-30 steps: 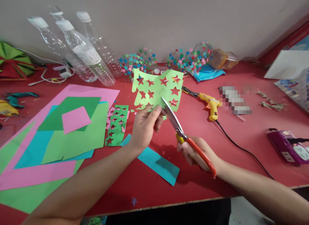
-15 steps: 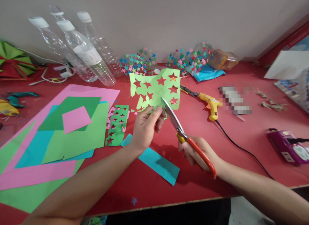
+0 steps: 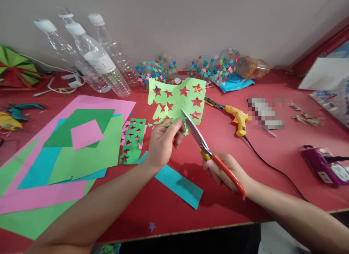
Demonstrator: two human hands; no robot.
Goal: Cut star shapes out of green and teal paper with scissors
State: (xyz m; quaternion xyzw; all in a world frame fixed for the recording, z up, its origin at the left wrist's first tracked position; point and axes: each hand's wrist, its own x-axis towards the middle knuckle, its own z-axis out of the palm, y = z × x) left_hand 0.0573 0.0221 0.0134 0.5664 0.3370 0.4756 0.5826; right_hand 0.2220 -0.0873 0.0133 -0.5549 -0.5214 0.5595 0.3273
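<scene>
My left hand (image 3: 165, 141) pinches the lower edge of a light green paper sheet (image 3: 176, 93) between thumb and fingers. Several star-shaped holes pierce the sheet, and a pencilled star outline shows near its middle. My right hand (image 3: 227, 170) is wrapped round the handles of scissors (image 3: 196, 133) with red and yellow grips. Their blades look nearly closed, and the tips lie against the sheet just under the drawn star. Whether the blades are biting into the paper I cannot tell. Below the hands a blue paper strip (image 3: 180, 186) lies on the red table.
Coloured paper sheets (image 3: 89, 161) are stacked at left, beside a dark green star-cut sheet (image 3: 132, 145). Plastic bottles (image 3: 102, 64) lean against the wall. Paper stars (image 3: 218, 66) cluster behind the sheet. At right are a yellow glue gun (image 3: 236, 117) with its cord and a purple power socket (image 3: 325, 166).
The green sheet has shifted slightly right and tilted a little in my left hand. The scissors have moved only slightly, with their tips still against the sheet.
</scene>
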